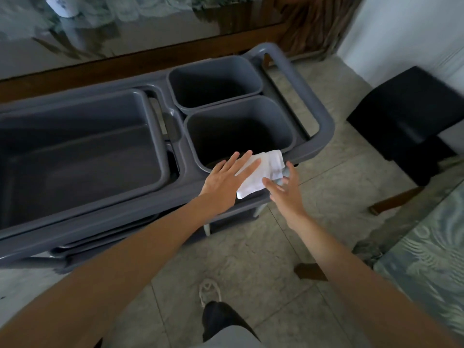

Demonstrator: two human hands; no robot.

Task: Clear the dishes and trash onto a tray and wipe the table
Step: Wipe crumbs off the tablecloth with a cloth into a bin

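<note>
Pale floor tiles (251, 259) ran under a grey cart (324, 136) that stood against a long glossy surface (125, 33) with a wooden edge. On the cart's top sat a large grey bin (82, 151) to the left and two smaller square bins to the right, the far bin (216, 84) and the near bin (241, 129) side by side. Your left hand (226, 179) lay flat with straight fingers on a folded white cloth (261, 172), which rested on the cart's front rim at the near bin's near corner, partly over the opening. Your right hand (286, 189) was spread and relaxed just beside the cloth's right edge, its fingertips near or touching it; I could not tell which. To the right stood a black stool (406, 116), and your white shoe (209, 290) showed below on the tiles.
</note>
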